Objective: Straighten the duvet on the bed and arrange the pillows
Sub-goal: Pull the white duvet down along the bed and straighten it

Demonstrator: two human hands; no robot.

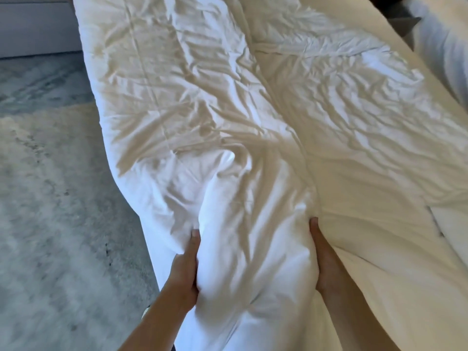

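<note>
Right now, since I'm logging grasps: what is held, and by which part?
Both hands, left hand and right hand, hold the white duvet, squeezing a bunched near-end fold between them.

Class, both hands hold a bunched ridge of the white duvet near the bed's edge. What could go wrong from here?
1. The left hand and right hand squeeze the duvet into a ridge; pulling may deepen its wrinkles.
2. Its left edge overhangs the carpet and might slide off.
</note>
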